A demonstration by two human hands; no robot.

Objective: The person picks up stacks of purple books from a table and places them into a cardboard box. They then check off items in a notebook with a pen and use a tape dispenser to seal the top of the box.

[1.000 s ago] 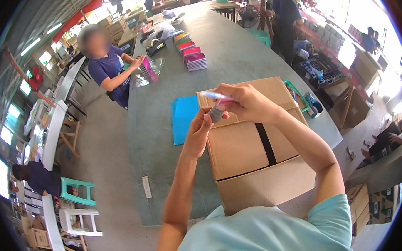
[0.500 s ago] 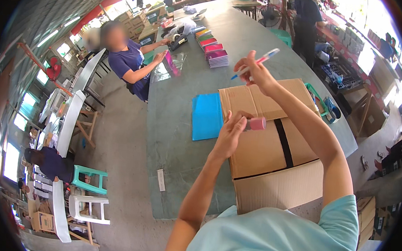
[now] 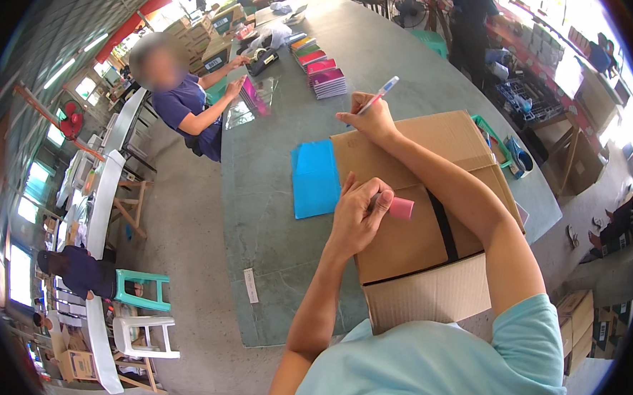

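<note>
1. The right hand [image 3: 369, 119] is gripping a pen [image 3: 378, 95] with fingers curled tight round it, the pen's tip pointing up toward one o'clock.
2. The left hand [image 3: 356, 217] is pinching a pink cap [image 3: 400, 207] between thumb and closed fingers; the cap is sticking out at three o'clock of the hand.
3. Both hands are hovering over a closed cardboard box [image 3: 429, 225] sealed with a dark tape strip [image 3: 443, 225].
4. A blue sheet [image 3: 314, 179] is lying on the grey table [image 3: 272, 217], touching the box at nine o'clock.
5. At eleven o'clock, another person [image 3: 185, 108] is handling a pink booklet [image 3: 252, 94]; stacked booklets [image 3: 325, 78] are sitting nearby.
</note>
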